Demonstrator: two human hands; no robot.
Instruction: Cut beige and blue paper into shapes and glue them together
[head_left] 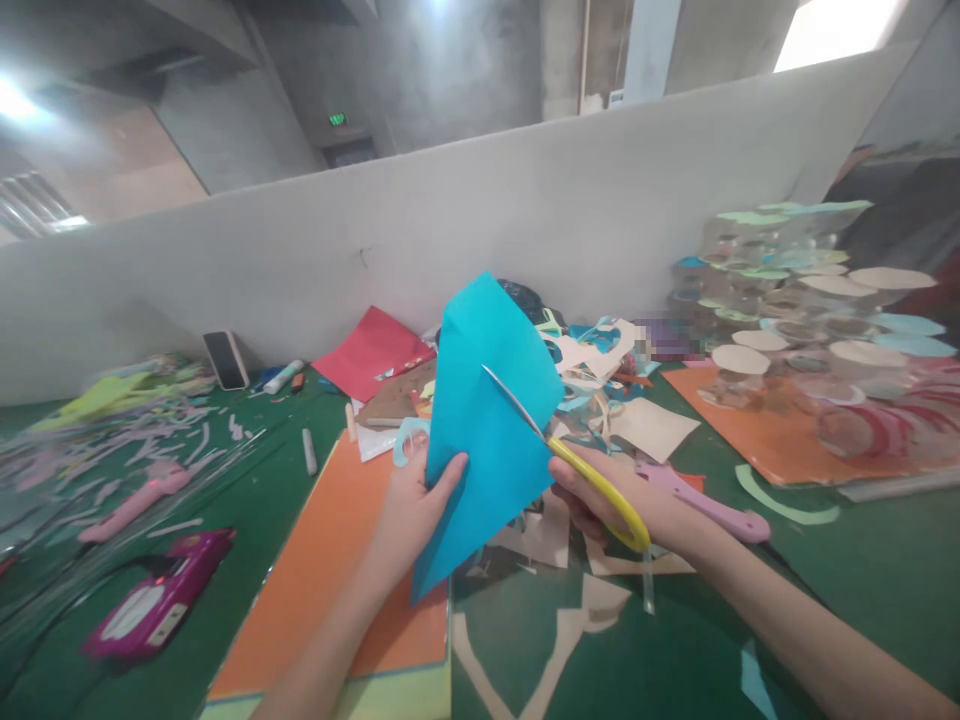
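Note:
A bright blue sheet of paper (487, 430) is held up in front of me, tilted, its top corner bent over. My left hand (424, 490) pinches its lower left edge, with the thumb lying on the near face. In my right hand (600, 490) is a pair of yellow-handled scissors (600, 480), the fingers wrapped round the handles. One metal blade lies across the near face of the paper, pointing up and left. The other blade is hidden, apparently behind the sheet. Below the paper, orange sheets (307, 590) lie on the green table.
Paper scraps (555, 530) cover the table beyond and below my hands. A pink glue gun (705, 505) lies at right, near stacked clear cups with paper discs (810, 300). At left are another pink tool (135, 500), a magenta device (161, 595) and a phone (225, 360).

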